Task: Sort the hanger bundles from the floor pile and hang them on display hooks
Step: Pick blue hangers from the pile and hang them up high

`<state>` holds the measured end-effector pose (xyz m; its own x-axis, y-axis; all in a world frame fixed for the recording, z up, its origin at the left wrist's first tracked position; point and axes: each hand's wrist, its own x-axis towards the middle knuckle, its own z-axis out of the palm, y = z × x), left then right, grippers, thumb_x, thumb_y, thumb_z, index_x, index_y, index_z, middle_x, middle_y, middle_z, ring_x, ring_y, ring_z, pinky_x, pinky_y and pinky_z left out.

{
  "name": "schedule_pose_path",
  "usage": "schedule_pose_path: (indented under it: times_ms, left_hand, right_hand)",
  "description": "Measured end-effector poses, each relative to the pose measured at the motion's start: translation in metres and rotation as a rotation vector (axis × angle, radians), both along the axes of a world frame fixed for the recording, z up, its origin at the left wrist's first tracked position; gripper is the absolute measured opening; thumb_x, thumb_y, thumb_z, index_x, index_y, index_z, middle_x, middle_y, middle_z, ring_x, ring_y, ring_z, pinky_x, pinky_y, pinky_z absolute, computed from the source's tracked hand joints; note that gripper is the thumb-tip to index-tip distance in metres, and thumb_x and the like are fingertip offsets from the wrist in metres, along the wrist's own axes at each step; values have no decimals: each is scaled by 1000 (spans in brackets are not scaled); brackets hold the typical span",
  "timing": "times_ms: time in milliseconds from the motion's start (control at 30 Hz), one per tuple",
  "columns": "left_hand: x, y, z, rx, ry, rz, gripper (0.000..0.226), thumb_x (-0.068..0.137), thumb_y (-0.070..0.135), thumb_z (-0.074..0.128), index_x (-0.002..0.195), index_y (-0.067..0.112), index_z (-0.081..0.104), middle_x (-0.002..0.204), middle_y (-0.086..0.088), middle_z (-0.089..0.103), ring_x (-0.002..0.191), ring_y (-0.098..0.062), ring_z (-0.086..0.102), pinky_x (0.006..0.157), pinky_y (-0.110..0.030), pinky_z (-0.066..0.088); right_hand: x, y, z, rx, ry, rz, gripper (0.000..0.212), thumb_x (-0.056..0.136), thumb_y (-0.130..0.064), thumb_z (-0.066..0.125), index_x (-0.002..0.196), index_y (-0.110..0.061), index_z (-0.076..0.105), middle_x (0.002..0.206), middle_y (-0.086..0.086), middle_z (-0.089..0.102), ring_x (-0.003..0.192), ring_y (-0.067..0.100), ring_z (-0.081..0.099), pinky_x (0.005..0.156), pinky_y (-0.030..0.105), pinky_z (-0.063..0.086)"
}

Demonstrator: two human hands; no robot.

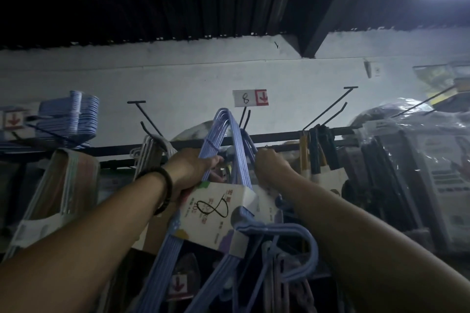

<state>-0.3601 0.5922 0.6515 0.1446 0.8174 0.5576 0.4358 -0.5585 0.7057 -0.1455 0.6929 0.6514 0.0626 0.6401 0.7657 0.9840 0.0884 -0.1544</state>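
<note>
White wall (178, 76) mid-frame, display hook (136, 102) jutting centre-left. Left grip (193, 173) clenched round hanger bundle (216, 213); right grip's (272, 166) hold unclear.

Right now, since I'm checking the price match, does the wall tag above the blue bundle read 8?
Yes, the white wall tag shows a handwritten 8, just above the raised blue hanger bundle.

Head camera, tilted upward
It looks up at the near wall (178, 76) and hooks (328, 107) (wide lens, bowed edges), ceiling (152, 15) across the upper frame.
</note>
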Motion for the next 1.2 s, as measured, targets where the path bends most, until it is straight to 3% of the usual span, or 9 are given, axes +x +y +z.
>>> schedule_pose_path:
  times_ms: [167, 367, 500, 667, 767, 867, 933, 1133, 1200]
  left_hand:
    - [-22, 6, -3, 26, 10, 54, 26, 108, 35, 53, 125, 22, 67, 86, -6, 82, 74, -25, 79, 64, -35, 61]
    - [-22, 4, -9, 26, -13, 75, 23, 106, 37, 56, 116, 22, 70, 87, -8, 82, 80, -31, 79, 77, -47, 65]
    - [-13, -1, -10, 59, -55, 42, 21, 103, 34, 65, 105, 15, 74, 84, -12, 81, 85, -39, 77, 81, -54, 64]
    - [-2, 2, -10, 144, 12, 120, 26, 104, 28, 57, 101, 7, 72, 82, -13, 80, 79, -32, 77, 77, -44, 63]
    - [11, 8, -13, 127, 13, 110, 27, 101, 28, 58, 97, 6, 74, 85, -15, 78, 76, -32, 76, 77, -46, 63]
    - [21, 19, -15, 139, 20, 88, 28, 88, 36, 60, 92, 12, 75, 83, -12, 78, 75, -32, 76, 77, -53, 65]
    - [23, 27, -16, 140, 26, 73, 28, 88, 37, 62, 88, 12, 76, 82, -12, 79, 73, -30, 76, 76, -53, 65]
    - [23, 18, -21, 260, 93, 123, 49, 103, 50, 54, 76, 12, 66, 69, -5, 68, 61, -22, 64, 57, -30, 47]
    - [23, 11, -29, 327, 169, 138, 41, 107, 48, 46, 100, 14, 67, 76, 2, 62, 66, -14, 58, 57, -28, 38]
  right_hand:
    - [2, 21, 12, -238, -64, 7, 43, 89, -10, 74, 128, 1, 60, 119, 14, 67, 93, 23, 65, 90, 35, 57]
    - [10, -13, 24, -253, -121, 59, 30, 103, -20, 55, 127, -4, 61, 117, 11, 66, 101, 28, 66, 82, 36, 52]
    - [7, -78, 47, -86, 196, 334, 38, 109, -36, 40, 109, -2, 58, 96, 20, 74, 67, 28, 73, 65, 40, 61]
    - [-1, -167, 52, -377, 363, 564, 73, 96, -76, 41, 115, -10, 66, 92, 22, 77, 78, 42, 77, 69, 48, 63]
    - [-25, -179, 41, -387, 204, 436, 57, 89, -66, 67, 103, -11, 70, 90, 17, 77, 75, 36, 78, 68, 46, 65]
    - [-46, -166, 26, -189, -135, 124, 39, 98, -46, 61, 79, -12, 60, 73, 5, 62, 66, 21, 65, 54, 29, 50]
    - [-50, -152, 19, -108, -251, -11, 22, 101, -28, 56, 92, -8, 58, 72, 1, 53, 62, 17, 54, 51, 26, 39]
    - [-43, -123, 16, -33, -121, -50, 6, 98, -12, 57, 102, -8, 58, 75, 1, 49, 63, 16, 52, 54, 26, 39]
    - [-46, -125, 19, -3, -106, -52, 9, 98, -11, 61, 102, -9, 53, 73, 0, 49, 59, 11, 49, 48, 22, 34]
